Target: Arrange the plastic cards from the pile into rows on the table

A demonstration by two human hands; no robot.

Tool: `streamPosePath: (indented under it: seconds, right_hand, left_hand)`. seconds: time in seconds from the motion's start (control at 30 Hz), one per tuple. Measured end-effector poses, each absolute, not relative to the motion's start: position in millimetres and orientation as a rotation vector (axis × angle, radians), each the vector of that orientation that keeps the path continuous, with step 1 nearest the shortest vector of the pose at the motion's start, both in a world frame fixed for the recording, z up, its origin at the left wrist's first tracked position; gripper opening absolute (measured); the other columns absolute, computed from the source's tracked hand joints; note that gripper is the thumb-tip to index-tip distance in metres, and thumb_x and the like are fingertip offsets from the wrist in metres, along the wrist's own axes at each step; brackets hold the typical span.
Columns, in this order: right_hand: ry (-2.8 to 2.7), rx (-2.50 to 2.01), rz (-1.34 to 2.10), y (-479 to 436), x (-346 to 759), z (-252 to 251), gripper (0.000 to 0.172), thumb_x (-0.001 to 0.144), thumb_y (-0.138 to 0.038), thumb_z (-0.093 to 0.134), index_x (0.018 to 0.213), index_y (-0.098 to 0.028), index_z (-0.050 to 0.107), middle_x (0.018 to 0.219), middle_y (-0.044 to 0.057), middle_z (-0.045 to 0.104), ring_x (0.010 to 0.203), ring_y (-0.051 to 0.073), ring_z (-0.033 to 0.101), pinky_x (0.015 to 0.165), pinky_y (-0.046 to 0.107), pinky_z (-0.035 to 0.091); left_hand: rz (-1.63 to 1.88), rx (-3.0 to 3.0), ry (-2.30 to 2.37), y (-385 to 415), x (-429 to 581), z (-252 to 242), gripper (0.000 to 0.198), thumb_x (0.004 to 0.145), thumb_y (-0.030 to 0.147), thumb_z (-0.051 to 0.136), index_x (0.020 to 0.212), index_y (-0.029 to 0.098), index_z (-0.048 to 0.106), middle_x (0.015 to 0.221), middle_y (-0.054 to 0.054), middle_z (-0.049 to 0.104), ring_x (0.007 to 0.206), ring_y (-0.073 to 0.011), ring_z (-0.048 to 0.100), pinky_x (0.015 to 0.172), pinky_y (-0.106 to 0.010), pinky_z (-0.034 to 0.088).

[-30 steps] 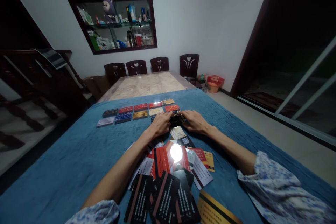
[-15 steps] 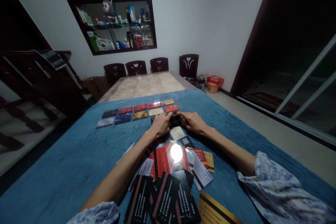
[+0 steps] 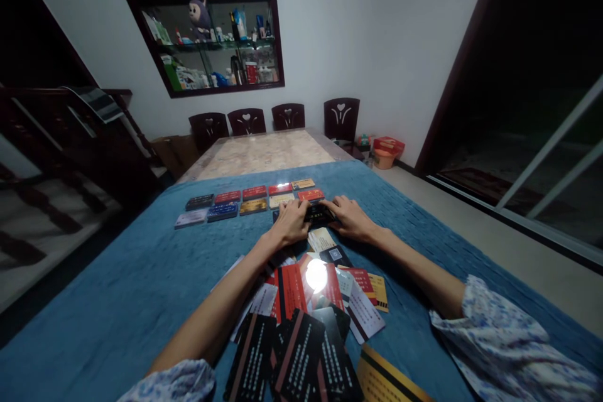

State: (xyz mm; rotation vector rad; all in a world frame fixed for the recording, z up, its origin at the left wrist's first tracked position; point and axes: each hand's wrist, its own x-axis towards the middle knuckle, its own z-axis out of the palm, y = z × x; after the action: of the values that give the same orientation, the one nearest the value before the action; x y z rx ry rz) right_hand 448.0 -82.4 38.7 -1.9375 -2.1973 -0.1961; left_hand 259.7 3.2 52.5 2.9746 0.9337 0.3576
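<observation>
Both my hands rest on the blue cloth (image 3: 117, 289) at a dark card (image 3: 318, 212) that lies between them. My left hand (image 3: 291, 223) has its fingers curled onto the card's left end. My right hand (image 3: 348, 217) presses its fingers on the card's right end. Just beyond lie two rows of cards (image 3: 249, 200), red, blue, gold and dark, set side by side. Nearer me, between my forearms, is a loose heap of cards (image 3: 301, 320), black, red and white, with a bright glare spot on one.
A yellow card (image 3: 384, 383) lies at the near edge. Past the cloth is bare marble tabletop (image 3: 259, 154) with several dark chairs (image 3: 245, 120) behind. A wall niche (image 3: 211, 38) holds bottles and a toy. Stairs are left, a glass door right.
The hands have stayed on the dark card with hardly any shift. The view has moved slightly.
</observation>
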Motion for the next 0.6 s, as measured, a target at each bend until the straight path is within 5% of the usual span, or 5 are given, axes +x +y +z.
streamPosePath:
  seconds: [0.23, 0.6]
  right_hand:
    - [-2.183, -1.961, -0.285, -77.0, 451.6, 42.0, 0.063, 0.087, -0.029, 0.064, 0.146, -0.026, 0.042, 0.12, 0.015, 0.056, 0.109, 0.029, 0.047, 0.082, 0.036, 0.038]
    - [-2.249, -2.07, -0.248, -52.8, 452.8, 65.3, 0.056, 0.088, -0.032, 0.063, 0.141, -0.022, 0.046, 0.125, 0.017, 0.056, 0.114, 0.032, 0.047, 0.084, 0.039, 0.041]
  left_hand:
    - [0.352, 2.991, 0.941, 2.0, 257.2, 58.7, 0.055, 0.08, 0.027, 0.063, 0.132, 0.019, 0.046, 0.125, -0.015, 0.056, 0.12, -0.032, 0.048, 0.1, -0.05, 0.035]
    - [0.246, 3.054, 1.03, 17.9, 262.4, 73.1, 0.044, 0.084, 0.029, 0.063, 0.125, 0.017, 0.052, 0.13, -0.016, 0.055, 0.125, -0.034, 0.042, 0.103, -0.055, 0.035]
